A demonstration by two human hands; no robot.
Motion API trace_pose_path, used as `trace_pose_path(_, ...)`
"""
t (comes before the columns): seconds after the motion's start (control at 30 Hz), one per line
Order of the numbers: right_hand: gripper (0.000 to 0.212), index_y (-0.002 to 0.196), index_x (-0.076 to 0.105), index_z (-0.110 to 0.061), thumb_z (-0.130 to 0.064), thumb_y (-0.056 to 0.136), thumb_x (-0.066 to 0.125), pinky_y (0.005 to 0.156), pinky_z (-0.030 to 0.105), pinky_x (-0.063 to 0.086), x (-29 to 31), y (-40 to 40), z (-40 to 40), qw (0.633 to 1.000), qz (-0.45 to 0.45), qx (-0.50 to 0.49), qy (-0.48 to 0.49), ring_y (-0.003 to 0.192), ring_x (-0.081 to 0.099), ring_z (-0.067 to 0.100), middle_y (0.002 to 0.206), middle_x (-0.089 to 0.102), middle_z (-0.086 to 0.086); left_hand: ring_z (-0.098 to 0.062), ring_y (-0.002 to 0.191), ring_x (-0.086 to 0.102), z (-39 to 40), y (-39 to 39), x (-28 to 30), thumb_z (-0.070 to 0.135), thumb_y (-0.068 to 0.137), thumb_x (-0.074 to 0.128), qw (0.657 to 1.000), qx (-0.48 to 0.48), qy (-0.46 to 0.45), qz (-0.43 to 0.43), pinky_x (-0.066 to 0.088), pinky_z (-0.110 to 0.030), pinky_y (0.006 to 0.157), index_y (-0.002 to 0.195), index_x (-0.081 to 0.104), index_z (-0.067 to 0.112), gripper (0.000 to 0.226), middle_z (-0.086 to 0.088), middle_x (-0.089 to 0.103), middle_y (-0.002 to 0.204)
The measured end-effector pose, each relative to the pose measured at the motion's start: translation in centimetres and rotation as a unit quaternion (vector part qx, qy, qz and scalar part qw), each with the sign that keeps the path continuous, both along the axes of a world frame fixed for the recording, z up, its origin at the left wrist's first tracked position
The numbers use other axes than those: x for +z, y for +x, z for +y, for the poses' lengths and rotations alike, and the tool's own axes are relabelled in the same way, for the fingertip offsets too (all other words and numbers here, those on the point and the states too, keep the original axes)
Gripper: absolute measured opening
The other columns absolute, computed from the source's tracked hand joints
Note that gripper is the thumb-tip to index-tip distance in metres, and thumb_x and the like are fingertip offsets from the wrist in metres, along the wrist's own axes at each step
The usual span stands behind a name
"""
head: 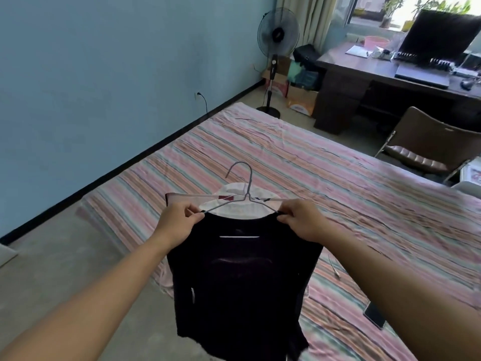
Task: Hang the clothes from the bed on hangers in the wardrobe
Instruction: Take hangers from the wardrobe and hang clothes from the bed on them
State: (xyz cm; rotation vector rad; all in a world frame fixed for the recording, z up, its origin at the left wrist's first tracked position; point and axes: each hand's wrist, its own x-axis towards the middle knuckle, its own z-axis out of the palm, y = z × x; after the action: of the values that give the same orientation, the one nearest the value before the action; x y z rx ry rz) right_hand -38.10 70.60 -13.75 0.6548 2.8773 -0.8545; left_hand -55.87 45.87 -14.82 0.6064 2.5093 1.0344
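The bed (299,162) fills most of the view, covered by a striped sheet in pink, green and orange; its near right part runs out of the picture. Beyond it, the desk (369,71) stands under the window, cut off at the right edge, and what lies on it is too small to name with certainty, except a dark screen (440,35). A brown chair (429,142) stands between the desk and the bed, only partly in view. A standing fan (277,40) is beside the blue wall.

The black shirt (242,277) hangs in the air over the near edge of the bed, on a thin wire hanger (246,196). Its lower hem is cut off by the bottom of the picture. The shoulders of the hanger are hidden inside the shirt; only the hook and the neck part show. Behind the collar a white garment (242,188) lies on the bed, mostly covered by the shirt.

The left hand (179,221) pinches the left shoulder of the shirt with curled fingers, and the right hand (302,220) pinches the right shoulder in the same way.

A dark phone (374,315) lies on the sheet, partly hidden behind the right forearm.
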Motion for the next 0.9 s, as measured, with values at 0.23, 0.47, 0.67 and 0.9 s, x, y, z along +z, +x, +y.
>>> trace_pose_path(0.23, 0.016, 0.08, 0.06, -0.019, -0.017, 0.096, 0.063, 0.069, 0.029, 0.033, -6.9, -5.0, 4.5, 0.998, -0.026, -0.033, -0.04, 0.079, 0.052, 0.018, 0.078, 0.056, -0.004, -0.018, 0.072, 0.059, 4.9, -3.9, -6.5, 0.019, 0.089, 0.07, 1.0, 0.009, -0.027, -0.012, 0.043, -0.021, 0.061, 0.086, 0.068, 0.011, 0.009, -0.003, 0.065, 0.076)
trace_pose_path(0.47, 0.014, 0.081, 0.069, -0.012, -0.012, 0.094, 0.064, 0.069, 0.03, 0.038, -13.4, -9.4, 8.9, 0.988, 0.006, -0.131, -0.085, 0.079, 0.06, 0.021, 0.079, 0.068, 0.002, -0.024, 0.101, 0.06, 9.4, -7.5, -12.8, 0.005, 0.092, 0.06, 0.994, -0.065, -0.081, -0.015, 0.048, -0.035, 0.084, 0.126, 0.049, 0.022, 0.039, -0.004, 0.061, 0.117)
trace_pose_path(0.67, 0.01, 0.101, 0.069, -0.014, -0.013, 0.095, 0.061, 0.075, 0.028, 0.039, -19.0, -13.4, 11.0, 0.969, 0.032, -0.215, -0.116, 0.087, 0.058, 0.017, 0.092, 0.067, -0.002, -0.025, 0.109, 0.057, 12.8, -10.3, -18.3, 0.014, 0.093, 0.06, 0.992, -0.056, -0.101, 0.045, 0.044, -0.032, 0.084, 0.129, 0.049, 0.019, 0.037, -0.005, 0.06, 0.124)
trace_pose_path(0.9, 0.009, 0.104, 0.064, -0.014, -0.012, 0.099, 0.057, 0.073, 0.033, 0.044, -26.0, -17.6, 11.3, 0.957, 0.032, -0.249, -0.149, 0.088, 0.059, 0.021, 0.095, 0.067, 0.002, -0.022, 0.125, 0.04, 15.0, -14.0, -24.7, 0.041, 0.083, 0.07, 0.955, -0.114, -0.244, 0.127, 0.026, -0.036, 0.103, 0.142, 0.038, 0.027, 0.069, 0.001, 0.047, 0.135)
